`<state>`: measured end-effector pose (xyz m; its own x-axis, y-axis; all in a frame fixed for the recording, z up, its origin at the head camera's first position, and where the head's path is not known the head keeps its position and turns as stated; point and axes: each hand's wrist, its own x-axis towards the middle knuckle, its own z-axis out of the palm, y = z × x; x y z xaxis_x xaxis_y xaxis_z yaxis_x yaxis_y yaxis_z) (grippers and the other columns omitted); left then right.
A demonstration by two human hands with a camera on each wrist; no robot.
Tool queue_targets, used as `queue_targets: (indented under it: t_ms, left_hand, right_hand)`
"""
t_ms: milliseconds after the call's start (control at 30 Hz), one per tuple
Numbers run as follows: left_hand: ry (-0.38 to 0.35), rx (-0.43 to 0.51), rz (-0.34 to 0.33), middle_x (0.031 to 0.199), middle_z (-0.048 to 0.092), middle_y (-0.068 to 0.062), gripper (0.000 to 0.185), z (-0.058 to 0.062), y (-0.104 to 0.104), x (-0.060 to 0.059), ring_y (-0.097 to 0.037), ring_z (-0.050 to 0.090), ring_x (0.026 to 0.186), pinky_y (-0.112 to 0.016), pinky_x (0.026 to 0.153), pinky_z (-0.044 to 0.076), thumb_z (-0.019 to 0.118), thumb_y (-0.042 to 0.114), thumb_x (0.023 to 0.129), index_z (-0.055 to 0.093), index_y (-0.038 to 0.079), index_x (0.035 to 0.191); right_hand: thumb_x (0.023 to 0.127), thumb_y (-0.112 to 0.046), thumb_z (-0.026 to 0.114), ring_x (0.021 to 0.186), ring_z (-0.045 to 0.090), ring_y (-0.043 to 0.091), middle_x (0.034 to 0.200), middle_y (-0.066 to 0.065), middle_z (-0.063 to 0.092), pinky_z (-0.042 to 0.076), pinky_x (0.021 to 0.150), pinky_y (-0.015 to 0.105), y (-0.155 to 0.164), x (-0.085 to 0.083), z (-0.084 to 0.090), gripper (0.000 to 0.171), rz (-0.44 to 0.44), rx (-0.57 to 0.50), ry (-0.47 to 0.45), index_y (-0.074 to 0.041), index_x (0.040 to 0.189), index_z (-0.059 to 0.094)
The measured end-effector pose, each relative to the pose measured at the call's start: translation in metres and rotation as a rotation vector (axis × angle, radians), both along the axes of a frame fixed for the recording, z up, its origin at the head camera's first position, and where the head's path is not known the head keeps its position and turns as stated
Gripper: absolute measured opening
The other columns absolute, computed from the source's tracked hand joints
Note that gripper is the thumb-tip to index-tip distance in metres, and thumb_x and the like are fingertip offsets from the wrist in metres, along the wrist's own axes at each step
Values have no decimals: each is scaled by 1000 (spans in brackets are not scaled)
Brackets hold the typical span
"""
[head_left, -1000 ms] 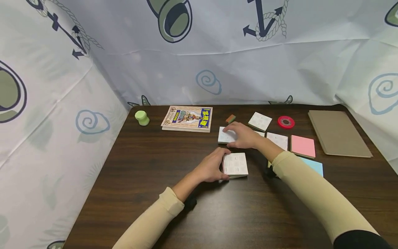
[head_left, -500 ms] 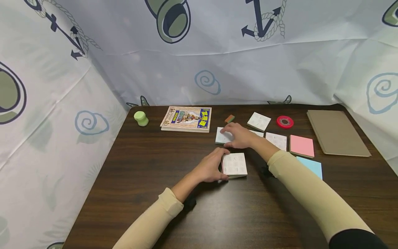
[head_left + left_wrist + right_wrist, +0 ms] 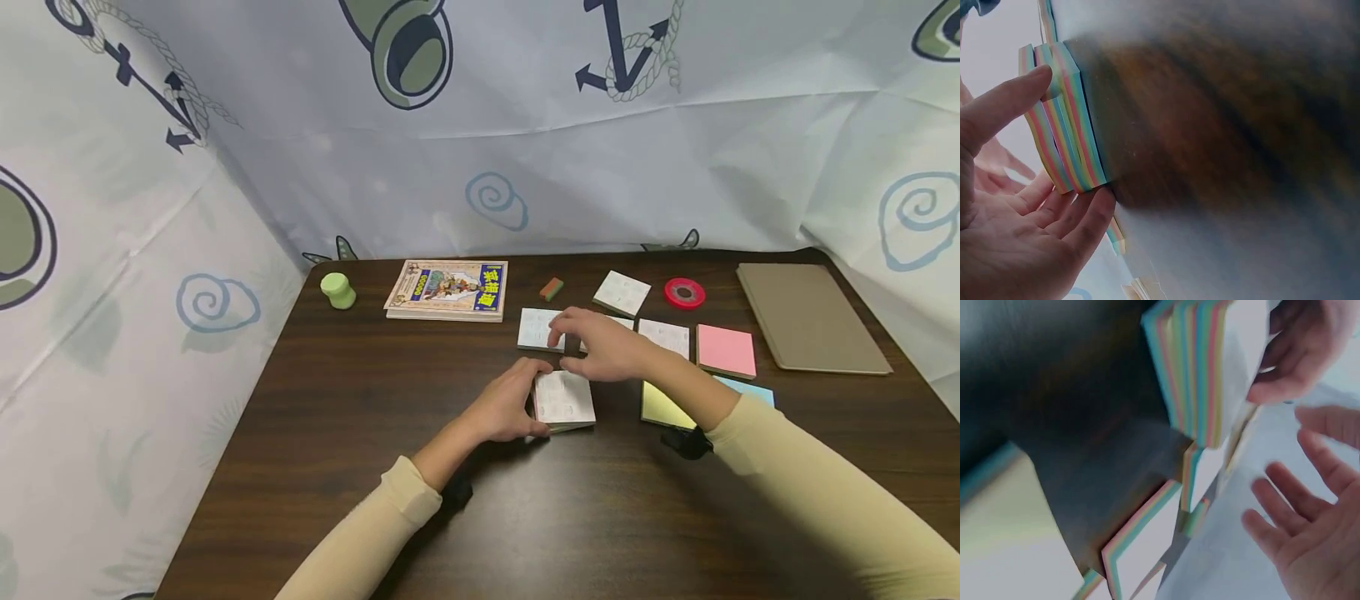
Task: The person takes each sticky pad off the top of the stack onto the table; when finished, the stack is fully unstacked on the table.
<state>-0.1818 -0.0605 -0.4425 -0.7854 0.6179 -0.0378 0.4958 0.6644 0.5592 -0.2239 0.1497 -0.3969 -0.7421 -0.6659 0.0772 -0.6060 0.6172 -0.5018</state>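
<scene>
Left hand grips the square, rainbow-edged paper pad stack; right hand hovers spread above, hiding pads behind.

Right hand fingers spread beside rainbow-edged pad stack.
</scene>
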Motion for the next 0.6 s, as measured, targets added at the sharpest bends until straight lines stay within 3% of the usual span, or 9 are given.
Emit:
queue_targets:
  t_ms: [67, 133, 300, 433, 600]
  left_hand:
    - [0, 5, 4, 131, 49, -8, 82, 0, 0, 1, -20, 52, 114, -37, 97, 43, 90, 21, 69, 45, 5, 135]
    - [-1, -1, 5, 131, 49, -8, 83, 1, 1, 1, -20, 52, 114, -37, 96, 43, 90, 22, 69, 44, 6, 136]
    - [4, -21, 18, 130, 50, -7, 85, 1, 1, 2, -20, 51, 114, -36, 96, 43, 90, 23, 69, 43, 6, 137]
    - [5, -25, 20, 131, 50, -8, 85, 1, 1, 2, -20, 51, 116, -36, 98, 42, 90, 23, 69, 43, 5, 137]
    - [19, -37, 12, 131, 50, -8, 86, -1, 2, 2, -21, 51, 117, -35, 98, 42, 90, 22, 69, 42, 5, 137]
  right_hand:
    - [81, -13, 72, 99, 57, 26, 113, 2, 60, 45, 86, 41, 5, 11, -2, 21, 16, -26, -16, -11, 101, 67]
    - [79, -16, 76, 102, 58, 23, 111, -2, 61, 45, 90, 42, 7, 22, -5, 26, 29, -38, -40, -12, 102, 67]
    - [76, -33, 84, 116, 54, 20, 126, 2, 58, 43, 97, 43, 6, 40, -17, 53, 34, 28, -24, -13, 121, 65]
    - [71, -39, 87, 121, 51, 22, 132, 5, 55, 41, 100, 42, 2, 47, -29, 68, 48, 72, 22, -12, 129, 62]
    - [69, -32, 89, 121, 51, 23, 131, 6, 56, 42, 101, 42, 1, 49, -36, 69, 58, 77, 82, -10, 128, 62]
